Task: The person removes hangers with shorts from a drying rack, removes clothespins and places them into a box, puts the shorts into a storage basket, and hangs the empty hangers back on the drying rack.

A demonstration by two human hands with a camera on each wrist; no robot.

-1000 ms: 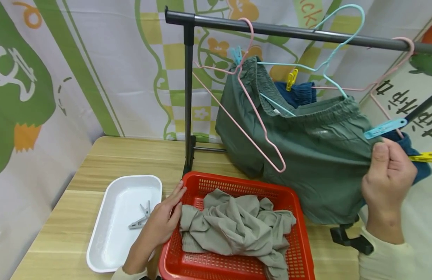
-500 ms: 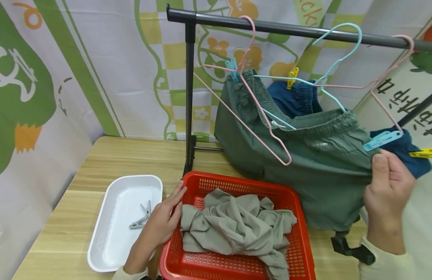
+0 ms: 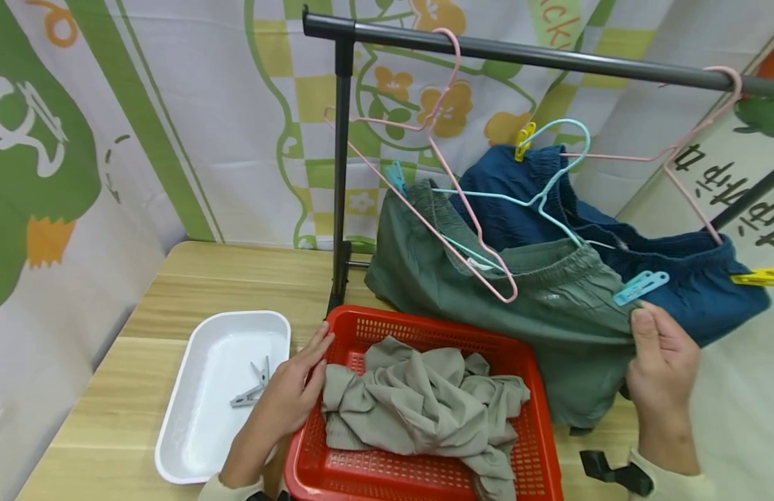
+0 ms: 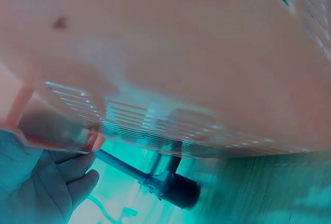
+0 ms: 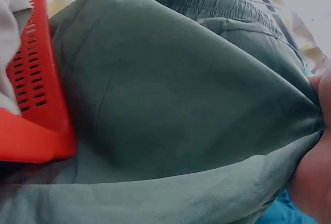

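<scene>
My right hand (image 3: 665, 358) pinches the right side of the dark green shorts (image 3: 525, 313), just below the waistband. The shorts are fixed to a light blue hanger (image 3: 540, 198) by a blue clothespin (image 3: 640, 287) at the right and another clothespin (image 3: 396, 177) at the left. That hanger's hook stands below the rail, apart from it. In the right wrist view the green cloth (image 5: 176, 94) is pulled taut toward the fingers. My left hand (image 3: 289, 390) rests along the left rim of the red basket (image 3: 546, 410), fingers fairly straight. A crumpled grey-green garment (image 3: 424, 396) lies inside the basket.
Above runs the black rail (image 3: 550, 59) of a clothes rack. A bare pink hanger (image 3: 452, 167) hangs in front of the green shorts. Behind are blue shorts (image 3: 506, 181) with yellow clothespins on another pink hanger. A white tray (image 3: 193, 403) with grey clothespins (image 3: 255, 390) stands left.
My right hand has moved down and left with the green shorts. The light blue hanger's hook has dropped from rail height to below the rail, exposing more of the blue shorts. My left hand stays put.
</scene>
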